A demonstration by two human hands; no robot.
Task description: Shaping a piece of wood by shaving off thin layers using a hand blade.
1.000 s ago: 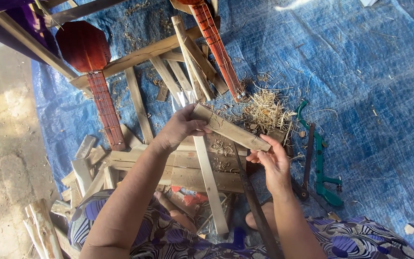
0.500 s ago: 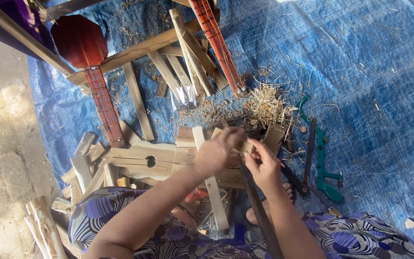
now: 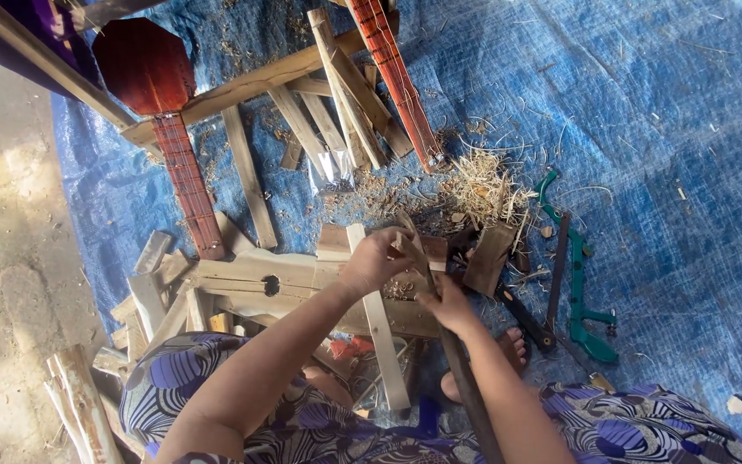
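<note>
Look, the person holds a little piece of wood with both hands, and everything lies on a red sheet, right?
Not quite: the sheet is blue, not red, as the head view shows. The rest holds: the left hand and the right hand both grip the small piece of wood above the wooden bench.

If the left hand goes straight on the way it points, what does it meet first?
The left hand points up and right; likely first comes the pile of wood shavings on the blue tarp, though depth is unclear.

Both hands point(image 3: 414, 279) together (fingers curled)
</note>
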